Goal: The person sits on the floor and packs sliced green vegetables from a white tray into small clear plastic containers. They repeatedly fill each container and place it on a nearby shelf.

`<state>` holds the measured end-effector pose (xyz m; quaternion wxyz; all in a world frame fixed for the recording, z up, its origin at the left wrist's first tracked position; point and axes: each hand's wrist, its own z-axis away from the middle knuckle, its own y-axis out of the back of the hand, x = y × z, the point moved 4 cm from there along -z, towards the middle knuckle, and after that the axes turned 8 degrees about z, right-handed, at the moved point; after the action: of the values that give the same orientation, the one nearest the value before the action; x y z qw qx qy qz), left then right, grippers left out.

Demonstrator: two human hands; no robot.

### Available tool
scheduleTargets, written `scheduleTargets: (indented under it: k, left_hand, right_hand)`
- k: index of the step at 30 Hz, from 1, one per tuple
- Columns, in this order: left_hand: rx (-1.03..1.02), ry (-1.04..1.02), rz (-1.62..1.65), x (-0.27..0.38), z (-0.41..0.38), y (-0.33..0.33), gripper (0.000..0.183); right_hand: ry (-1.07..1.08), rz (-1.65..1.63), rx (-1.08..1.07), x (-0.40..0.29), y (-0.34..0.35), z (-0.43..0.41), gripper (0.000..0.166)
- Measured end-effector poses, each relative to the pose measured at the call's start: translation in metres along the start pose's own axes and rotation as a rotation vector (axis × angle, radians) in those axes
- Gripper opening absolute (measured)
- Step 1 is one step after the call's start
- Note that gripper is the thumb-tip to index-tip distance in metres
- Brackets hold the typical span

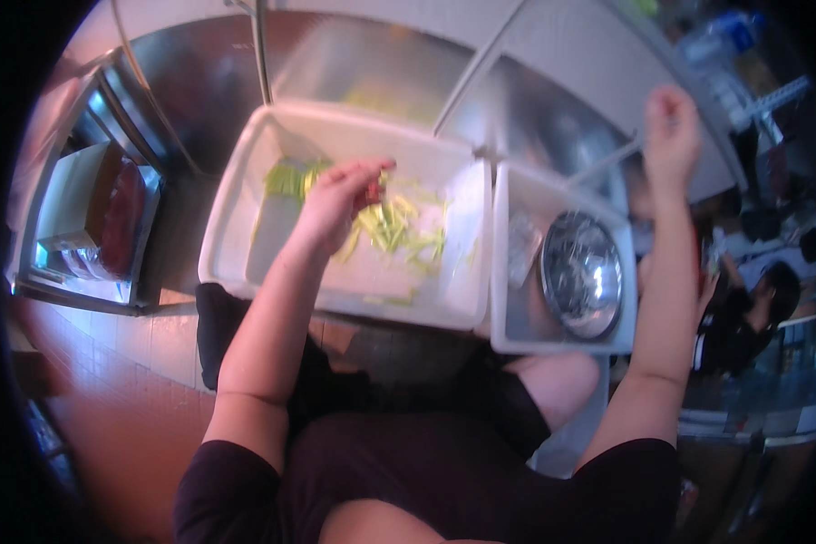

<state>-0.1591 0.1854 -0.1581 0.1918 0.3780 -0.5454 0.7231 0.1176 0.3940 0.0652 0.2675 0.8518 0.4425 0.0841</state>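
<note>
My left hand (343, 200) is over a white plastic tub (408, 309), its fingers bent towards the thumb. Something small and reddish shows by the fingertips; whether it is held is unclear. Pale green vegetable strips (391, 228) lie scattered on the tub's floor to the right of that hand. Beyond the wrist, at the tub's left, is a bunch of greener cut pieces (285, 180). My right hand (670, 129) is raised at the far right, in front of a pale counter surface (578, 61). Its fingers look curled and blurred, so any content is hidden.
A smaller white tub (506, 272) on the right contains a shiny metal bowl (581, 275) and a clear plastic item (522, 248). Thin metal bars (479, 64) cross behind the tubs. Leftward stands a metal-framed shelf with a cardboard box (75, 197). Another person (741, 326) is at far right.
</note>
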Motion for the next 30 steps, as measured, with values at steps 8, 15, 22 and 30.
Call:
scheduleTargets:
  k: [8,15,22,30]
  left_hand:
    - [0.020,0.008,-0.054,-0.017,-0.007,-0.018,0.023]
    - [-0.014,-0.044,-0.148,-0.018,-0.005,-0.011,0.022]
    - [0.024,-0.101,-0.087,0.001,-0.006,0.003,0.020]
    - [0.029,-0.155,-0.133,0.011,0.002,0.013,0.023]
  right_hand:
    - [-0.222,0.165,-1.023,0.071,-0.083,0.363,0.036]
    - [-0.414,0.301,-1.183,0.069,-0.119,0.353,0.012]
    - [-0.548,0.158,-1.373,0.090,-0.121,0.339,0.017]
    - [-0.443,0.013,-1.215,0.074,-0.127,0.346,0.014]
